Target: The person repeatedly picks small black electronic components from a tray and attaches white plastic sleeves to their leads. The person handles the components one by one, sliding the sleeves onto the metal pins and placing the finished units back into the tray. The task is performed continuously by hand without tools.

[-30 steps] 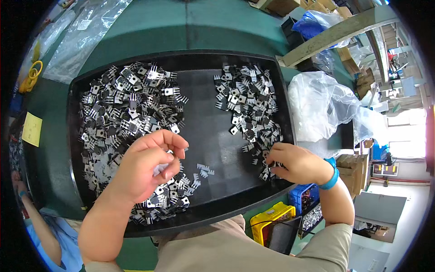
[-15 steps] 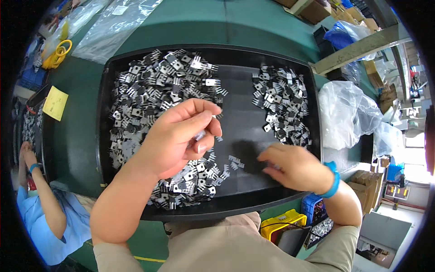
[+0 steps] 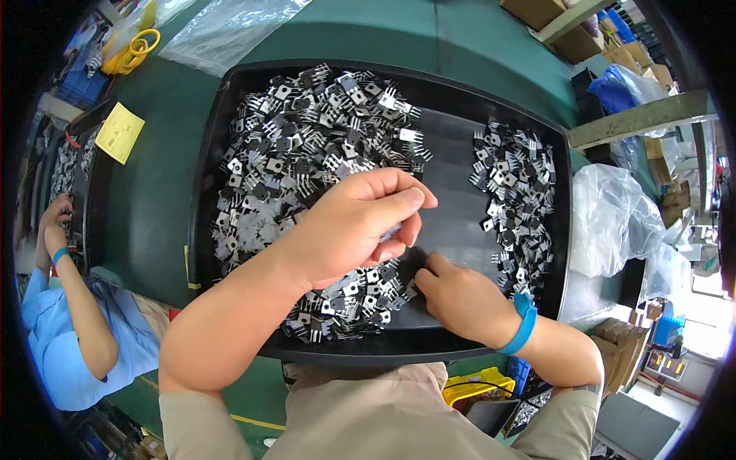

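A large black tray [image 3: 452, 126] lies in front of me. Its left side bears a heap of three-legged electronic components, transistors [image 3: 284, 146] with black bodies and metal tabs. A smaller group of transistors [image 3: 521, 199] lies along the right side. Above the left heap, my left hand [image 3: 368, 218] is curled closed, with small pale pieces partly visible inside its fingers. My right hand [image 3: 468, 303] is lowered to the tray floor by the heap's near right edge, fingers bent together; what they grip is hidden. Similar pale translucent pieces [image 3: 261, 222] lie on the heap.
A clear plastic bag [image 3: 613, 218] sits right of the tray, and a flat plastic sheet [image 3: 230, 34] lies beyond it. A yellow paper [image 3: 119, 133] is on the green table at left. Another person [image 3: 69, 330] works at far left. A yellow bin [image 3: 479, 386] stands below the tray's near edge.
My right hand has moved left to the heap's edge and closed its fingers; the pale pieces lying there are hidden now. The whole view has shifted, while my left hand stays curled.
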Demonstrator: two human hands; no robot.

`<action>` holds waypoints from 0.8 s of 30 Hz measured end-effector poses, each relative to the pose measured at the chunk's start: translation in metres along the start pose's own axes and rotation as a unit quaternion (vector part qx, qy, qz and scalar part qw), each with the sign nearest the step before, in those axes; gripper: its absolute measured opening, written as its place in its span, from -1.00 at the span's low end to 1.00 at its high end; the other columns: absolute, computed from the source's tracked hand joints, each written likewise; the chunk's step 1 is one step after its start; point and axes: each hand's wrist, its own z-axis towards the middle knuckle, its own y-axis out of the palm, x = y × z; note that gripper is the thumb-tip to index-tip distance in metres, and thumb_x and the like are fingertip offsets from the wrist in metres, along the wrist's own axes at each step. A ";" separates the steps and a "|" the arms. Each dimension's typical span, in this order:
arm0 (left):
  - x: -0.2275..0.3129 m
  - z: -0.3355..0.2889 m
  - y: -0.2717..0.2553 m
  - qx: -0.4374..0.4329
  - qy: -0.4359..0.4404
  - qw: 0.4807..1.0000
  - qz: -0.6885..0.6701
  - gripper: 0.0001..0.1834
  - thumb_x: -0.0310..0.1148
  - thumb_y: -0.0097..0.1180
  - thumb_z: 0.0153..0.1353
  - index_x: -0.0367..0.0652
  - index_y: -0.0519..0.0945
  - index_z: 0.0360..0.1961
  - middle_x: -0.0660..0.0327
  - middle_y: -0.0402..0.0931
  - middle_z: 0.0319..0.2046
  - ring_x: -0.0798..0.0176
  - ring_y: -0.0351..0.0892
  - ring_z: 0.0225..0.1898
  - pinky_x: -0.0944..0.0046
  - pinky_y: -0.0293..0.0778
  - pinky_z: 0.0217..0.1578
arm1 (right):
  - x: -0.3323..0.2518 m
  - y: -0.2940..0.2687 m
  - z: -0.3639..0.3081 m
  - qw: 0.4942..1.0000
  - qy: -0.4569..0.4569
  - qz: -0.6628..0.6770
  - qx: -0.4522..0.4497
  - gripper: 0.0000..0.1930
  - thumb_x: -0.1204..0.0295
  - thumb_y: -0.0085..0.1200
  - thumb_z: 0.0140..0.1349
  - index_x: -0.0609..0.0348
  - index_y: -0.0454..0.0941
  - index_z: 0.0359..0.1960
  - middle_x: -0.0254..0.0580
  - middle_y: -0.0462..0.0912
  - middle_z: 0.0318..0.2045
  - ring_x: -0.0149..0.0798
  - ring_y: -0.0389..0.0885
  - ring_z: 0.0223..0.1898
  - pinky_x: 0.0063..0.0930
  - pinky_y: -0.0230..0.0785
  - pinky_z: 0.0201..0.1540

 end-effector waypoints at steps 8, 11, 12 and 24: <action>-0.006 0.003 -0.001 -0.009 -0.035 0.998 0.043 -0.83 -0.33 -0.07 0.38 -0.20 0.49 -0.19 0.31 0.43 -0.55 0.53 0.30 -0.64 0.56 0.12 -0.70 | 0.004 0.010 0.003 0.997 -0.035 0.005 0.062 -0.91 0.57 0.05 0.03 0.18 0.41 -0.41 -0.10 0.45 -0.43 -0.08 0.59 -0.45 -0.20 0.47 -0.43; -0.012 0.005 -0.002 0.005 -0.027 0.996 0.087 -0.80 -0.30 -0.09 0.39 -0.20 0.50 -0.20 0.32 0.43 -0.55 0.52 0.31 -0.64 0.55 0.14 -0.69 | 0.017 -0.004 0.007 0.979 -0.037 0.164 0.118 -0.85 0.64 0.09 -0.04 0.20 0.44 -0.40 -0.11 0.47 -0.43 -0.14 0.56 -0.48 -0.26 0.40 -0.48; -0.013 0.005 -0.001 0.011 -0.029 0.994 0.103 -0.78 -0.28 -0.09 0.39 -0.20 0.51 -0.21 0.33 0.43 -0.55 0.52 0.32 -0.64 0.55 0.14 -0.69 | 0.017 -0.013 0.008 0.971 -0.026 0.202 0.128 -0.83 0.66 0.09 -0.06 0.21 0.44 -0.40 -0.12 0.47 -0.43 -0.17 0.55 -0.49 -0.28 0.39 -0.48; -0.008 0.002 -0.001 0.040 -0.056 0.997 -0.026 -0.65 -0.17 -0.07 0.36 -0.26 0.55 -0.36 0.23 0.45 -0.59 0.45 0.27 -0.74 0.50 0.03 -0.79 | -0.004 -0.043 0.024 0.836 0.079 0.448 0.308 -0.83 0.64 0.17 0.09 0.26 0.50 -0.28 -0.14 0.55 -0.42 -0.33 0.58 -0.47 -0.52 0.42 -0.45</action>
